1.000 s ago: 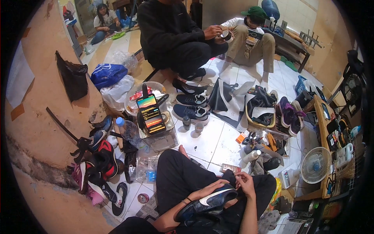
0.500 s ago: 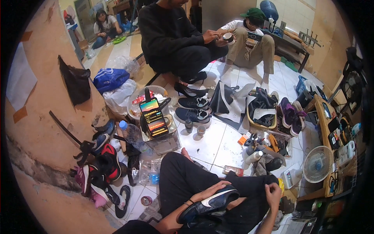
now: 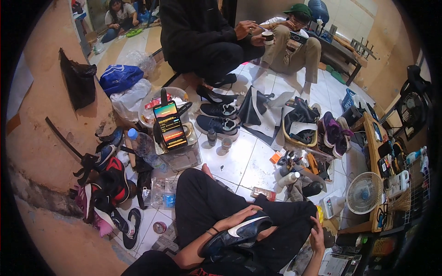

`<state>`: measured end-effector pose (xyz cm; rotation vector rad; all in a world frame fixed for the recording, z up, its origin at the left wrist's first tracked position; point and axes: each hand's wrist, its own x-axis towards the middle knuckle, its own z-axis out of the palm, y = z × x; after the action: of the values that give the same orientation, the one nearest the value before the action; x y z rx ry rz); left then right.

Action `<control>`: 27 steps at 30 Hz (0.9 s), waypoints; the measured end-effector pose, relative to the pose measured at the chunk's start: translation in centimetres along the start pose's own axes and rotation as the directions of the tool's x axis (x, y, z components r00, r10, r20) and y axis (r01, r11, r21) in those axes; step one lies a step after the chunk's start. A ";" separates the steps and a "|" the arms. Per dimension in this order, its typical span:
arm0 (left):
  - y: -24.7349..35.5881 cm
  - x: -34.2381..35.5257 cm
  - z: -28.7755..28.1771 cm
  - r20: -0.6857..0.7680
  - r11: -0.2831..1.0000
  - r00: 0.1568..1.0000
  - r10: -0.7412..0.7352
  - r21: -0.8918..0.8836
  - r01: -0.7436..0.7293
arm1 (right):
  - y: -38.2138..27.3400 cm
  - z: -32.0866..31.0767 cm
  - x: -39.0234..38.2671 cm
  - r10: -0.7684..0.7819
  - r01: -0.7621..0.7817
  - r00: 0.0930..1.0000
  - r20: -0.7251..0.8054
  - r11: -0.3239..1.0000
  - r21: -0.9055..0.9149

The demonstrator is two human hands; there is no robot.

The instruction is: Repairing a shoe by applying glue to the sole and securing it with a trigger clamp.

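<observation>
In my lap lies a dark navy sneaker (image 3: pixel 244 232) with a white side stripe, tilted on its side. My left hand (image 3: pixel 237 218) is closed on its upper edge, and part of the fingers is hidden behind the shoe. By my right knee, my right hand (image 3: pixel 316 235) rests against the black trousers (image 3: pixel 287 216) with its fingers loosely stretched out and nothing in them. Past my knees, a white-capped bottle (image 3: pixel 288 179) and a clear jar (image 3: pixel 263 193) lie on the tiles among small tools.
A lit phone (image 3: pixel 168 125) stands on a clear box (image 3: pixel 182 158) ahead-left. Several shoes (image 3: pixel 216 125) and leather sheets (image 3: pixel 262 112) lie farther off. A fan (image 3: pixel 364 193) stands at right. One co-worker holds a small cup (image 3: pixel 268 37); another sits beside.
The whole view has shifted, so most things appear farther left. My right hand's fingers have loosened at the knee. The co-worker's cup is now upright, with a thin tool held at it.
</observation>
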<state>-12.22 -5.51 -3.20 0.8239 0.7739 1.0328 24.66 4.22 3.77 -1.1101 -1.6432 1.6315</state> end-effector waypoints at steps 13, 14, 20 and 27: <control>0.2 0.2 0.0 -0.019 0.998 0.999 0.027 0.051 -0.026 | -3.5 1.2 2.8 0.089 -0.088 0.996 -0.014 0.921 -0.380; 0.3 0.1 0.0 -0.015 0.998 1.000 0.024 0.055 -0.024 | -4.0 1.6 2.3 0.073 -0.034 0.996 0.052 0.840 -0.541; 0.2 -1.0 0.5 -0.028 0.999 1.000 0.001 0.035 0.000 | -4.4 5.7 -3.8 0.142 -0.088 0.986 0.085 0.883 -0.460; 3.3 -0.7 2.7 0.007 0.998 0.999 -0.050 0.022 0.050 | 0.7 4.2 -3.2 -0.094 0.106 0.994 0.057 0.677 -0.728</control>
<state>-11.48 -5.80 1.11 0.8230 0.7973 0.9775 22.75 -0.71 3.20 -1.3255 -2.4194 0.8786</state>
